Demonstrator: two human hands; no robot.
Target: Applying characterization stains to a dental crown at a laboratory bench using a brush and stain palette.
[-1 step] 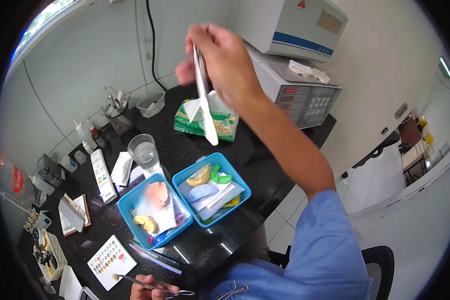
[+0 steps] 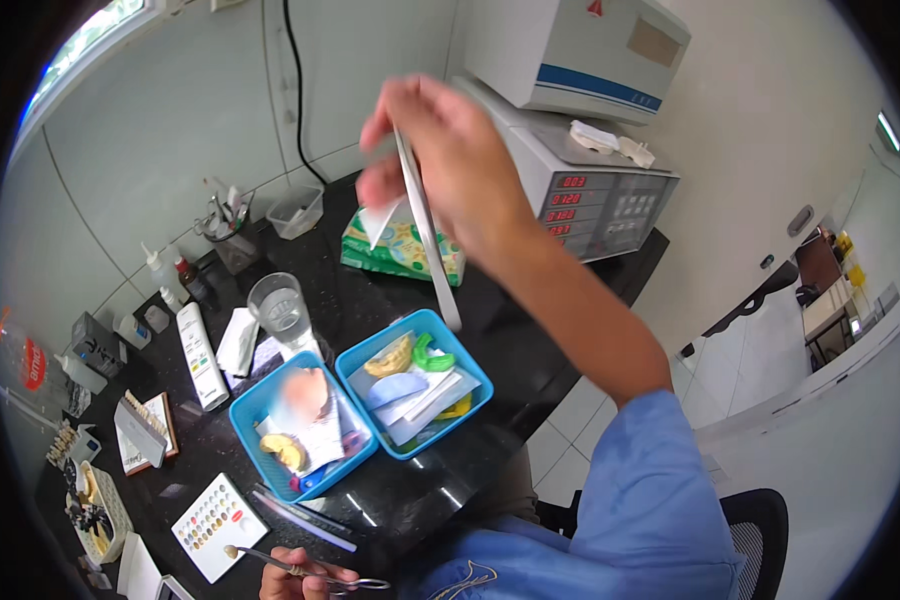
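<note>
At the lower edge my left hand (image 2: 295, 575) is closed round a hemostat (image 2: 270, 559), a slim metal clamp with ring handles. A small tooth-coloured piece (image 2: 232, 551) sits at its tip, close to a white shade palette (image 2: 215, 520) with coloured spots. My right hand (image 2: 435, 150) is raised over the bench, blurred. Its closed fingers grip a long narrow whitish strip (image 2: 428, 225) hanging down; whether it is a folded tissue or a flat tool I cannot tell. Below that hand lies a green tissue pack (image 2: 400, 260) with a white sheet (image 2: 377, 222) at its opening.
Two blue baskets (image 2: 485, 388) hold dental models and papers. Behind them stands a glass of water (image 2: 281, 308). A furnace-like machine (image 2: 605, 205) with red displays is at the back right. Bottles (image 2: 160, 268), a tool cup (image 2: 235, 245) and a white box (image 2: 203, 355) line the wall side.
My right hand has come down slightly, and the whitish strip has swung toward the right, its lower end now lower. My left hand and the hemostat have stayed in place.
</note>
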